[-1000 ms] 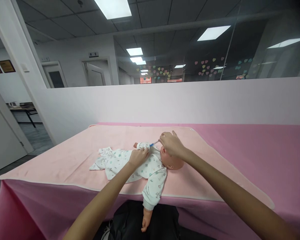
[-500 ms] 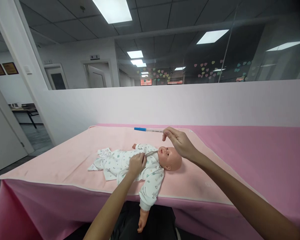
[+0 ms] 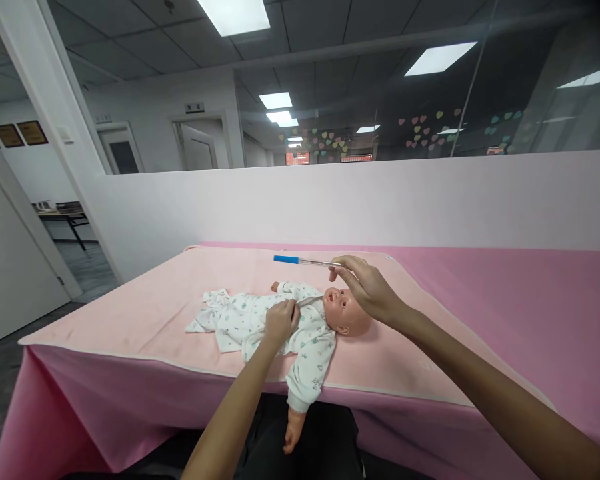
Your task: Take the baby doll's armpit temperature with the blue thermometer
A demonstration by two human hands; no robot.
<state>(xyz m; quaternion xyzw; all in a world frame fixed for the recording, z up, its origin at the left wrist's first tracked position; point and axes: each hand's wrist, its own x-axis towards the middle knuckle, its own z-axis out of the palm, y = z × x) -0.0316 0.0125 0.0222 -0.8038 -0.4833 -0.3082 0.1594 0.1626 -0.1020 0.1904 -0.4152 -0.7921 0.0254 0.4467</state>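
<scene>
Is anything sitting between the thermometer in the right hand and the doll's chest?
Only the left hand, gripping the doll's clothing at the chest. The thermometer, pinched in the right hand, hangs in open air above the doll.

Doll (image 3: 347, 313): smooth plastic head, slight sheen. Doll's suit (image 3: 260, 320): soft matt printed cloth. Thermometer (image 3: 305, 261): thin clear glassy stem, blue plastic cap. Pad (image 3: 155, 307): matt pale pink cloth. Counter (image 3: 530, 300): matt deeper pink cloth cover, smooth.
</scene>
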